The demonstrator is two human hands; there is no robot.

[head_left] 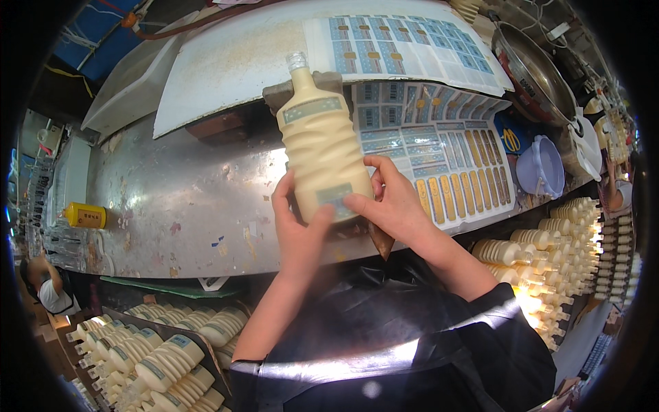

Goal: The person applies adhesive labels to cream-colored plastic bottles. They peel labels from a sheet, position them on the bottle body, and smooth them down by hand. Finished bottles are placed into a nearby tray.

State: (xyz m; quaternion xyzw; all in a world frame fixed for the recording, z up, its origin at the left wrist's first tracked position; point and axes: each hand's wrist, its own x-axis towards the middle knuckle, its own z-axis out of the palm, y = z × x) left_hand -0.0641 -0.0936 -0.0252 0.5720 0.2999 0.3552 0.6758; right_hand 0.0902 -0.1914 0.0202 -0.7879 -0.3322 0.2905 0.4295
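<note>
A cream-coloured bottle (321,147) with wavy ridges and a clear threaded neck lies on its side before me, neck pointing away. It rests on a grey padded support (277,94). Bluish labels sit on its shoulder and near its base. My left hand (300,216) grips the bottle's lower left side, thumb by the lower label (335,194). Along the lower right side, my right hand (390,196) holds the bottle with its thumb pressed on that label's edge. The fingers beneath the bottle are partly hidden.
Sheets of blue and gold labels (439,165) lie right of the bottle on the metal table (185,199). A lilac bucket (540,167) and a large pan (532,65) stand at the right. Cream bottles fill racks at lower left (168,360) and right. A yellow bottle (85,215) lies far left.
</note>
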